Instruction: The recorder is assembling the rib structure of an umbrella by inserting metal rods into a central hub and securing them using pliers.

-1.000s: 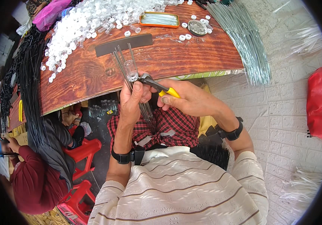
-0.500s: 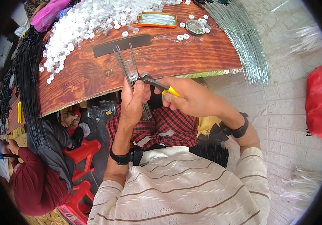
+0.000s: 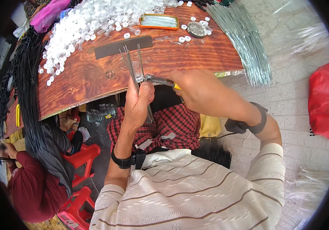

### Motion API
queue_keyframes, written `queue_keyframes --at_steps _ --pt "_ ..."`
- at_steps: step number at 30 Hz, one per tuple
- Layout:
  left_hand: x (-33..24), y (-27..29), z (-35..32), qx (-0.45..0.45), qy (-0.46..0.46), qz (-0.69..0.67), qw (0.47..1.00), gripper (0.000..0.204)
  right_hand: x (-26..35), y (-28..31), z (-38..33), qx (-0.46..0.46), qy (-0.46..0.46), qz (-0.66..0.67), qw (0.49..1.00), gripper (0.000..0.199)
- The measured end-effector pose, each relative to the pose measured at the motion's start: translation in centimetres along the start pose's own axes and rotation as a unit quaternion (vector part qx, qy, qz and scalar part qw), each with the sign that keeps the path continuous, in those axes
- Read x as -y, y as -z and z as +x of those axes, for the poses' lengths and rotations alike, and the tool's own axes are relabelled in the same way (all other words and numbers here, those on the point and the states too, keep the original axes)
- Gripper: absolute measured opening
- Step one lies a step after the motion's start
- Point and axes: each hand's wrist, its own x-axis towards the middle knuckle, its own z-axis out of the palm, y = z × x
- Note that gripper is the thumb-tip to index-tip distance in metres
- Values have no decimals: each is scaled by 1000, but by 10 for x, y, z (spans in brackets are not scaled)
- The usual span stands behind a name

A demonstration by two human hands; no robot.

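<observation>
1. At the far left, black wires (image 3: 26, 96) hang in a thick bunch over the bench's left edge, above another person in a dark red sleeve (image 3: 30, 188) and a red stool (image 3: 84, 157).
2. On the wooden bench (image 3: 84, 76), a heap of white caps (image 3: 91, 19) covers the far left part, reaching toward the far edge.
3. A dark flat strip (image 3: 118, 46) lies just right of the heap, in the middle of the bench.
4. Your left hand (image 3: 137, 101) is closed in a fist around a bundle of thin metal wires (image 3: 132, 63), thumb on top, at the bench's near edge; the wire tips stand up and fan out over the wood.
5. Yellow-handled pliers (image 3: 160, 80) reach across from the right, their nose touching the bundle just above your left thumb.
6. Your right hand (image 3: 199, 90) is wrapped shut around the pliers' handles, just off the near edge.
7. An orange-rimmed tray (image 3: 158, 21) sits near the far edge.
8. A sheaf of silver wires (image 3: 245, 42) drapes over the bench's right edge.
</observation>
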Motion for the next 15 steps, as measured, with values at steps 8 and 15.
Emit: queue_keyframes --at_steps 8,15 --pt "-4 1 -3 3 7 0 1000 37 -5 19 15 142 -6 194 971 22" --pt "-2 4 -6 5 4 -6 1000 33 -1 22 16 196 -42 197 960 17"
